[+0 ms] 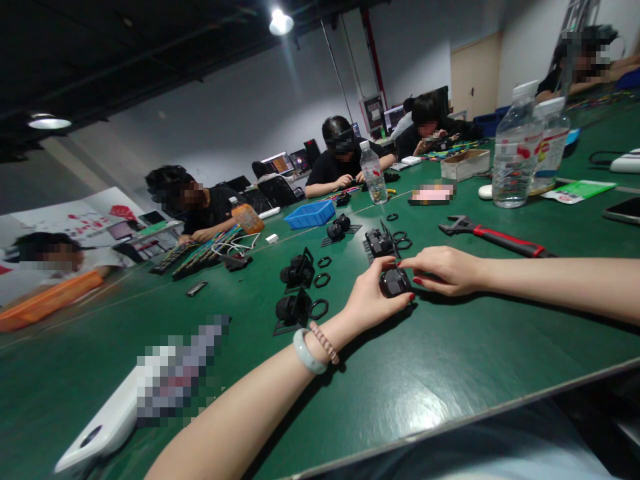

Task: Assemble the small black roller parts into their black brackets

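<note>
L hand (376,293) is clamped on a black part (395,283) on the green surface (450,360), R hand (445,271) w/ fingertips at its edge, grip unclear, can't tell.

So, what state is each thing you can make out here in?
Left hand: closed around black part
Right hand: fingertips at the black part
Wrench: lying on table
Black rings: loose
Blue tray: open-topped, contents unclear
Orange drink bottle: capped
Large water bottle: upright, capped
Ceiling lamp: lit
</note>
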The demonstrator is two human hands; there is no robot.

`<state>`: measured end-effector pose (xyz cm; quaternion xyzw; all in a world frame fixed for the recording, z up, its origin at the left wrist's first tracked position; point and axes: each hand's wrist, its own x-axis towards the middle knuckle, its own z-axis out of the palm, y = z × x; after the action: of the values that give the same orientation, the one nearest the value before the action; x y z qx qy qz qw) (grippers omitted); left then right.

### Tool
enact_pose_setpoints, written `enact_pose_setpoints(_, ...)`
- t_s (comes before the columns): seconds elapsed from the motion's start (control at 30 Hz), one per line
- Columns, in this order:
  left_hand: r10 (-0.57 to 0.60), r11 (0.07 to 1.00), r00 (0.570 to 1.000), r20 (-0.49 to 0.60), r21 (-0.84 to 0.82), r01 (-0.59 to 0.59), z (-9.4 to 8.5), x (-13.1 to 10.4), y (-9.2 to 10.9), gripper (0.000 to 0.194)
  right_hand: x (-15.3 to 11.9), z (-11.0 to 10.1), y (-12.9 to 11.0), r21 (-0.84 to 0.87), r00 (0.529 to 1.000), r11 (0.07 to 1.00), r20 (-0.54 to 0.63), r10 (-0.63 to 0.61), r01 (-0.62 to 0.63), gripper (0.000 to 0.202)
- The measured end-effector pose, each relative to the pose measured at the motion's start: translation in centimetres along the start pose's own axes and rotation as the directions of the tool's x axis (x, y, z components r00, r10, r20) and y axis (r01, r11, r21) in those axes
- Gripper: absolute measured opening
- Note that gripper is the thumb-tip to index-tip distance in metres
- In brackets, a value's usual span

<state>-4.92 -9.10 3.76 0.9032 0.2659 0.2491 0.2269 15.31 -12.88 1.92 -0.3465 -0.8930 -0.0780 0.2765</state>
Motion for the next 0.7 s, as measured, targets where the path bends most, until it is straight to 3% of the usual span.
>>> enact_pose_setpoints(0.7, -0.012, 1.000, 1.000, 0.003, -0.003, 0.012, 0.01, -0.02, -0.08, 0.056, 0.02, 0.22, 0.12, -0.013, 1.000, 1.000, 0.000, -0.011, 0.011, 0.031)
